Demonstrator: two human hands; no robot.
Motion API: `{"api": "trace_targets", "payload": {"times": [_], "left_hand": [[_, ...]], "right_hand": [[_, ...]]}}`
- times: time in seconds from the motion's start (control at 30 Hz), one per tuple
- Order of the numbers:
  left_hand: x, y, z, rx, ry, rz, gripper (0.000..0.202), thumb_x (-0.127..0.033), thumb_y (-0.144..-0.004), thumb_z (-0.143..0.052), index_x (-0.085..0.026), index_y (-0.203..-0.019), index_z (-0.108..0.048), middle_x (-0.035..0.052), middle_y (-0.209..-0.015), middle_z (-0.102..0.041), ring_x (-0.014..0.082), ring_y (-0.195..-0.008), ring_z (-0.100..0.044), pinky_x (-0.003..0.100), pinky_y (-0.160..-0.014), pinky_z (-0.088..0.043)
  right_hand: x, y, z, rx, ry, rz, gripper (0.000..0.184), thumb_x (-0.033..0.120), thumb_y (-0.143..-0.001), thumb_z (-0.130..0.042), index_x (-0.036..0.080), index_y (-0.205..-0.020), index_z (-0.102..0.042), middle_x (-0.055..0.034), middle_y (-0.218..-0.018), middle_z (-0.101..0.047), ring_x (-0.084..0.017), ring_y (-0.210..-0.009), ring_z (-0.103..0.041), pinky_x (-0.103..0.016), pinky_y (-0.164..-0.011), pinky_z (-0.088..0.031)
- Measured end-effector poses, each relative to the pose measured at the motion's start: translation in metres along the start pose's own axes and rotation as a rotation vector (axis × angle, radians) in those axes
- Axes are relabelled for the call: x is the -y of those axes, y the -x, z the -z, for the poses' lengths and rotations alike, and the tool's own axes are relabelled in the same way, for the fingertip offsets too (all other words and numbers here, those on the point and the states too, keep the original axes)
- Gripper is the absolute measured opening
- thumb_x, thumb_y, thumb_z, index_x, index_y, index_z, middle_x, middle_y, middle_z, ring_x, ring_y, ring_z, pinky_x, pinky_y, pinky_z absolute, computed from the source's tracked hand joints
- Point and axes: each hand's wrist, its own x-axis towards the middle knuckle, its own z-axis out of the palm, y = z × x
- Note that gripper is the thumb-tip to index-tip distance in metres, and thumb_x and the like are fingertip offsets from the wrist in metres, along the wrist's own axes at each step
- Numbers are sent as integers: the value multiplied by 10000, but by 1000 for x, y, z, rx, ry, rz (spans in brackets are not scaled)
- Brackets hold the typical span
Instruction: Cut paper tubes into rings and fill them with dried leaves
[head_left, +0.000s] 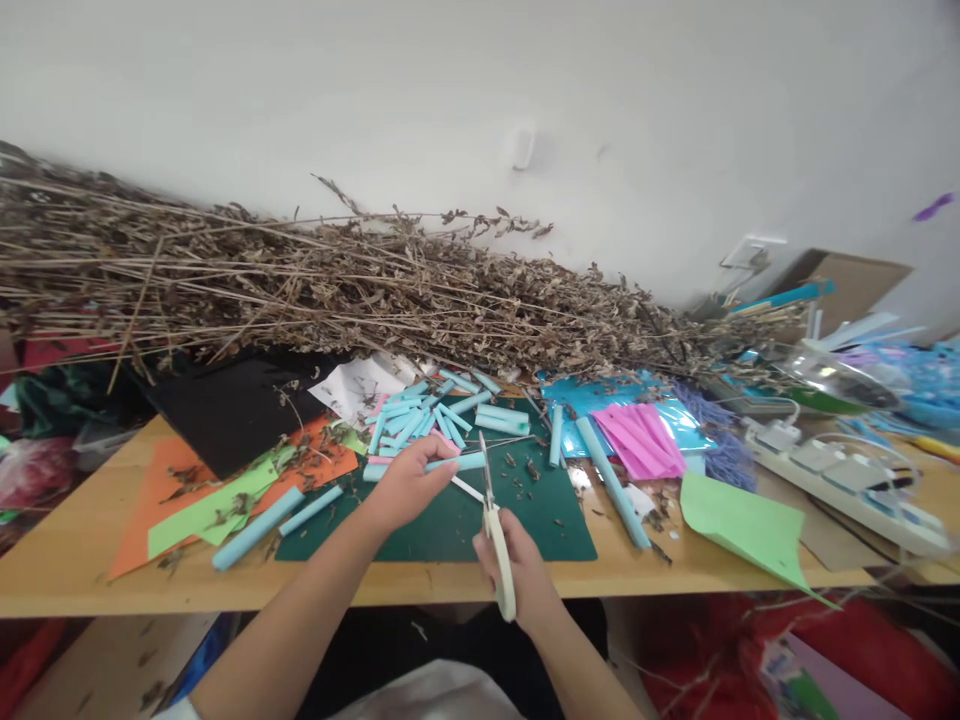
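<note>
My left hand (pixel 409 482) pinches a light blue paper roll (pixel 459 463) over the dark green cutting mat (pixel 547 520). My right hand (pixel 517 565) grips white-handled scissors (pixel 495 530), whose blades point up and touch the roll's right end. Behind the hands lies a pile of several short blue paper rolls (pixel 420 415).
A large bundle of dry twigs (pixel 337 290) runs along the wall. Black, orange and green paper sheets (pixel 225 470) lie at left with two long blue rolls (pixel 259 525). Pink strips (pixel 641 435), a long blue tube (pixel 611 480), a green sheet (pixel 742 520) and a power strip (pixel 840 475) sit at right.
</note>
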Motion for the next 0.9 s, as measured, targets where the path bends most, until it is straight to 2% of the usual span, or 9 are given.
{"api": "trace_targets", "payload": {"times": [0.13,0.27,0.33,0.43,0.57,0.63,0.77,0.9], "left_hand": [[15,-22,-9,17,24,51,165,-314,-692,-462,-155,-699,-505,-34,-560,-467,84,-504,-436,191,-474,-353],[32,-33,-6,60,104,68,215,-349,-718,-450,-147,-784,-486,-41,-567,-496,50,-396,-387,177,-405,-321],[39,-40,-4,76,-7,3,239,-335,-763,-391,-140,-879,-466,-11,-646,-549,63,-443,-455,183,-434,-365],[44,-58,-9,133,-295,-86,278,-264,-805,-316,-134,-1025,-427,34,-774,-594,97,-593,-552,208,-534,-437],[42,-87,-41,216,-509,-158,261,-188,-777,-388,-163,-1010,-503,57,-960,-573,148,-869,-541,259,-769,-424],[41,-96,-63,276,-617,-206,234,-183,-762,-426,-176,-966,-542,56,-973,-565,170,-934,-511,282,-839,-387],[42,-97,-97,321,-842,-219,226,-213,-782,-399,-132,-930,-551,116,-920,-545,242,-888,-512,393,-778,-407],[42,-92,-106,317,-1000,-214,267,-322,-783,-410,-126,-920,-530,126,-918,-511,276,-891,-490,426,-714,-424]], "right_hand": [[-7,-19,6,-38,-65,-14,379,506,-633,-571,212,-670,-335,114,-429,-327,-37,-321,-318,-160,-325,-230],[-20,-22,19,-65,-94,-27,390,551,-640,-531,216,-678,-335,100,-454,-351,-48,-320,-333,-171,-321,-244],[-28,-17,31,-94,-99,-23,400,564,-627,-534,217,-699,-350,90,-474,-369,-54,-326,-334,-178,-324,-245],[-39,-7,57,-178,-97,15,403,558,-614,-556,223,-754,-381,80,-496,-371,-73,-375,-350,-195,-357,-262],[-48,4,93,-341,-42,222,319,492,-679,-538,233,-821,-418,45,-574,-412,-102,-468,-394,-227,-426,-307],[-51,8,104,-365,-41,327,291,484,-708,-501,230,-829,-427,30,-588,-418,-112,-473,-398,-235,-418,-301],[-55,9,109,-361,-74,425,272,473,-731,-467,226,-840,-435,27,-568,-407,-114,-447,-380,-236,-399,-285],[-58,8,108,-358,-71,432,285,466,-708,-509,224,-852,-461,31,-565,-428,-104,-452,-383,-223,-409,-289]]}}
